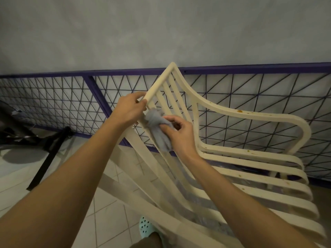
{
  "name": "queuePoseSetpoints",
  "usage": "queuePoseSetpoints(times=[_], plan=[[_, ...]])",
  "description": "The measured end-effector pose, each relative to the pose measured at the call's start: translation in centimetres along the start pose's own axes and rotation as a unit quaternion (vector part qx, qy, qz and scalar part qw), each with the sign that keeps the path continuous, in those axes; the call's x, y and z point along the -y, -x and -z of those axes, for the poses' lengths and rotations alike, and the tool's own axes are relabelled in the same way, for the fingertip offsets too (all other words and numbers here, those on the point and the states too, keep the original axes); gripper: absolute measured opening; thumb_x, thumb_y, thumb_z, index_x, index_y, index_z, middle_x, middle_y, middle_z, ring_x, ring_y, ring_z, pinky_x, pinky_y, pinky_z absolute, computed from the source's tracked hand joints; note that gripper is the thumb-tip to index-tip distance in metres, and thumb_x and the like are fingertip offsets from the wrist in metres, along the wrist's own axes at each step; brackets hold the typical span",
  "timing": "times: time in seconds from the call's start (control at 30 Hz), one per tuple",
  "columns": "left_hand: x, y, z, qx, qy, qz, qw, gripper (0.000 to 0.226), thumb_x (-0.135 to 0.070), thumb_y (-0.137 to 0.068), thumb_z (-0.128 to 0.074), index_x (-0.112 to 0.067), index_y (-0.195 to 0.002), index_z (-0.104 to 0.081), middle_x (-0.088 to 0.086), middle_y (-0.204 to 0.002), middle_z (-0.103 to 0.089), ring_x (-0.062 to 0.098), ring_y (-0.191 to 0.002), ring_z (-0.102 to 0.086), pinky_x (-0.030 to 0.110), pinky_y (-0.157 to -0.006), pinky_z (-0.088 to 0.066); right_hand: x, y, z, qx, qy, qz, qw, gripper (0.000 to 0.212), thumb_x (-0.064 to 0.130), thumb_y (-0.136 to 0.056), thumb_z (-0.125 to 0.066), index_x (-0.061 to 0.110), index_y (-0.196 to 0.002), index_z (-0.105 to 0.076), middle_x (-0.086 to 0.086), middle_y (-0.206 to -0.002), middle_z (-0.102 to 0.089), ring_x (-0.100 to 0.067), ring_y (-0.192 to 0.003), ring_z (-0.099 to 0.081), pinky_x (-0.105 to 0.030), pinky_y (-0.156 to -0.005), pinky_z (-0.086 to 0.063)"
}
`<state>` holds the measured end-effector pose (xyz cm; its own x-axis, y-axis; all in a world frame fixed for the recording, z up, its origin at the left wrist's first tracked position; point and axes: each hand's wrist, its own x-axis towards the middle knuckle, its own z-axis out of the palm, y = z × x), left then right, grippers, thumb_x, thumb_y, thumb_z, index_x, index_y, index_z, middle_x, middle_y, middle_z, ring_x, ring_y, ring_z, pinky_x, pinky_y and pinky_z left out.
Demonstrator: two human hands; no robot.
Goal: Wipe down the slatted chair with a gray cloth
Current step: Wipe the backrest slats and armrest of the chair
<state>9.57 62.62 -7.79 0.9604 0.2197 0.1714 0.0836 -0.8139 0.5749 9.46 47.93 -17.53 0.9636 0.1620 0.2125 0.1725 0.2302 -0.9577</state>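
The left hand grips the top rail, bracing it. The right hand pinches the cloth, bunched against a left slat. Best to drag it firmly along each slat of the chair, which stands right of centre.

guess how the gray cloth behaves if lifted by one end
Likely floppy: the gray cloth bunches and droops below the right hand pinching it. Probably light, since a mere pinch holds it. Should drape over the chair slats, not slide stiffly.

purple mesh railing close behind chair; open tiled floor left.
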Motion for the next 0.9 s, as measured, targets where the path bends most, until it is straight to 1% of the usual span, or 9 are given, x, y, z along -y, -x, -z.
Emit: queuePoseSetpoints(times=[0.1,0.23,0.37,0.47,0.53,0.6,0.67,0.77,0.9], plan=[[-0.2,0.0,0.1,-0.003,-0.016,-0.008,1.000,0.040,-0.026,-0.102,-0.042,-0.026,-0.141,-0.045,0.003,-0.105,-0.060,0.001,-0.074,-0.052,0.015,-0.058,-0.040,-0.4,0.9,-2.6,0.051,0.033,0.030,0.998,0.022,0.012,-0.087,-0.068,0.008,-0.108,-0.067,-0.003,-0.106,-0.060,-0.008,-0.094,-0.059,-0.019,-0.082,-0.051],[0.0,-0.3,0.0,-0.008,-0.015,0.001,1.000,0.040,-0.027,-0.101,-0.043,-0.027,-0.141,-0.045,0.003,-0.105,-0.065,0.006,-0.080,-0.055,0.016,-0.057,-0.040,-1.9,1.1,-3.3,0.041,0.087,0.046,0.994,0.028,0.009,-0.085,-0.068,0.014,-0.111,-0.061,0.000,-0.107,-0.054,-0.009,-0.093,-0.055,-0.014,-0.081,-0.047],[0.2,-0.3,-0.1,-0.005,-0.002,0.003,1.000,0.040,-0.027,-0.101,-0.044,-0.027,-0.141,-0.045,0.004,-0.102,-0.067,0.007,-0.076,-0.058,0.021,-0.051,-0.049,-4.7,2.2,-1.6,0.039,0.129,0.010,0.991,0.021,0.001,-0.084,-0.064,0.011,-0.101,-0.059,-0.006,-0.100,-0.057,-0.008,-0.084,-0.056,-0.018,-0.077,-0.048],[0.2,-0.3,-0.2,-0.005,0.000,0.005,1.000,0.041,-0.027,-0.100,-0.045,-0.027,-0.142,-0.044,0.003,-0.104,-0.066,0.008,-0.078,-0.059,0.022,-0.053,-0.051,-5.9,2.6,0.6,0.072,0.127,-0.065,0.987,0.017,-0.008,-0.086,-0.055,-0.001,-0.102,-0.058,-0.011,-0.091,-0.055,-0.001,-0.071,-0.050,-0.010,-0.068,-0.044],[0.2,-0.3,-0.2,0.003,0.001,0.009,1.000,0.042,-0.027,-0.099,-0.048,-0.027,-0.141,-0.044,0.002,-0.104,-0.065,0.011,-0.080,-0.061,0.024,-0.055,-0.053,-5.9,2.2,2.3,0.085,0.155,-0.091,0.980,0.022,-0.003,-0.088,-0.057,0.004,-0.109,-0.060,-0.004,-0.096,-0.062,-0.006,-0.083,-0.057,-0.014,-0.076,-0.049],[0.0,-0.5,-0.2,0.015,0.002,0.019,1.000,0.040,-0.026,-0.098,-0.050,-0.027,-0.137,-0.044,0.003,-0.105,-0.065,0.016,-0.083,-0.063,0.028,-0.060,-0.055,-5.2,1.2,3.6,0.055,0.124,-0.100,0.986,0.025,0.001,-0.090,-0.059,0.014,-0.111,-0.063,0.001,-0.100,-0.066,-0.014,-0.093,-0.063,-0.024,-0.084,-0.054],[-0.2,-1.1,-0.5,0.015,-0.035,0.016,0.999,0.034,-0.026,-0.095,-0.052,-0.024,-0.128,-0.044,0.006,-0.104,-0.065,0.020,-0.085,-0.066,0.033,-0.065,-0.056,-3.6,0.0,4.2,0.013,0.092,-0.071,0.993,0.024,0.005,-0.090,-0.060,0.019,-0.109,-0.065,0.002,-0.100,-0.069,-0.014,-0.094,-0.065,-0.030,-0.086,-0.056],[-0.7,-2.8,-1.1,-0.002,-0.068,0.014,0.998,0.023,-0.030,-0.096,-0.050,-0.016,-0.114,-0.045,0.010,-0.100,-0.064,0.021,-0.075,-0.069,0.041,-0.073,-0.058,-0.8,-2.1,3.3,-0.005,0.083,0.006,0.997,0.019,0.006,-0.090,-0.059,0.016,-0.105,-0.065,0.001,-0.096,-0.069,-0.012,-0.091,-0.065,-0.025,-0.083,-0.055],[-0.9,-3.7,-1.5,0.026,-0.062,0.040,0.997,0.031,-0.038,-0.100,-0.040,-0.011,-0.113,-0.051,0.006,-0.094,-0.062,0.015,-0.070,-0.063,0.025,-0.059,-0.049,0.8,-5.2,0.4,0.012,0.140,0.067,0.988,0.018,0.013,-0.092,-0.057,0.017,-0.109,-0.062,-0.001,-0.107,-0.062,-0.007,-0.094,-0.060,-0.018,-0.083,-0.053]])
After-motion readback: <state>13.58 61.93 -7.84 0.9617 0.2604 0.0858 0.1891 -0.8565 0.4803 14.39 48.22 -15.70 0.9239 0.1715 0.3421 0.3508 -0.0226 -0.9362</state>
